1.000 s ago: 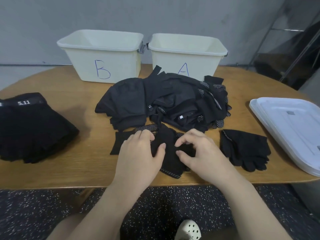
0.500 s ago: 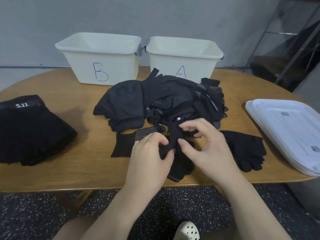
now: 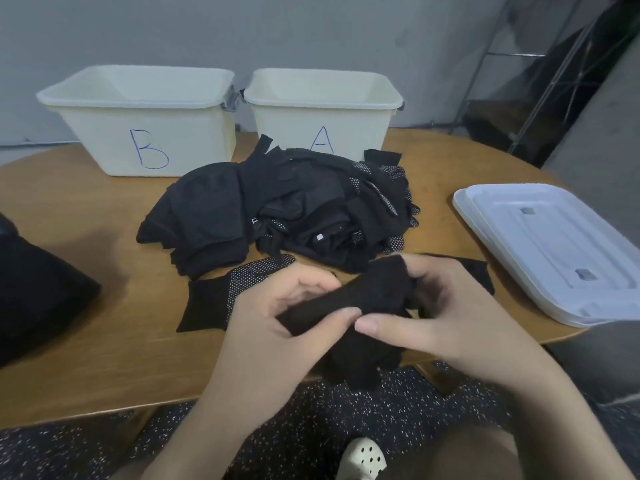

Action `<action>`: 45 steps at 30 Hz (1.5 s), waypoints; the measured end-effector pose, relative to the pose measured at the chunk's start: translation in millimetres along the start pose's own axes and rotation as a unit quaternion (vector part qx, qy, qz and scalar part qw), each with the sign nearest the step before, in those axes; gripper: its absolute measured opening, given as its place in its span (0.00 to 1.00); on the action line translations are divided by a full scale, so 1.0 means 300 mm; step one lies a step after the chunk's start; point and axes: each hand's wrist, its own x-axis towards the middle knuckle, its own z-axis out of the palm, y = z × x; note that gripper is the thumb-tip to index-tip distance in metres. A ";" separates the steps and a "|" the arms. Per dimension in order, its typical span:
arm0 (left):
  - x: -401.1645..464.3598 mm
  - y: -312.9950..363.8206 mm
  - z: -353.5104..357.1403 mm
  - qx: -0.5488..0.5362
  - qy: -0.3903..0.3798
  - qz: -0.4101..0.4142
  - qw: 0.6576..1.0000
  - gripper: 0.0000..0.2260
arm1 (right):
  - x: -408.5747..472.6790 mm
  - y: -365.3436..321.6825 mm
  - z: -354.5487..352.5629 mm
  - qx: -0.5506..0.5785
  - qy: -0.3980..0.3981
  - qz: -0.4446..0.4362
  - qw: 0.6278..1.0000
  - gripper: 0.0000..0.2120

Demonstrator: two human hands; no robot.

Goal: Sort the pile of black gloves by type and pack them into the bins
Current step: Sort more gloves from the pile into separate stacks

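Held glove [image 3: 360,299]: lifted off the table [image 3: 86,216] near its front edge, between both hands.
Left hand [image 3: 277,320]: fingers curled behind the glove's lower left end, thumb pressed on its near face; grasping it.
Right hand [image 3: 446,306]: fingers wrapped over the upper right end, thumb tip on the lower edge, touching the left thumb; grasping it.
Glove look: plain black knit, bunched into a thick roll, its fingers hanging below the hands.
Glove axis: long axis runs lower left to upper right, the high end toward bin A [image 3: 346,133].
Glove pile [image 3: 277,209]: black, some pieces white-dotted, in front of both bins, beyond the hands.
Dotted glove [image 3: 221,296]: flat on the table, just left of the left hand.
Bin B [image 3: 194,140]: left of bin A, side by side.
Lids [image 3: 554,244]: white, stacked at the right.
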 end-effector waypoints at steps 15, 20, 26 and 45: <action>0.061 -0.034 0.287 -0.204 -0.112 -0.185 0.955 0.10 | -0.216 0.042 -0.158 0.093 0.290 0.093 0.948 0.03; 0.079 -0.040 0.357 -0.169 -0.091 -0.196 0.962 0.07 | -0.239 0.076 -0.216 0.040 0.300 0.158 0.940 0.03; 0.175 -0.052 0.427 -0.093 -0.036 -0.200 0.975 0.05 | -0.201 0.139 -0.287 -0.015 0.329 0.209 0.921 0.05; 0.266 -0.163 0.465 0.038 0.049 -0.215 0.975 0.08 | -0.095 0.292 -0.298 -0.150 0.323 0.235 0.904 0.08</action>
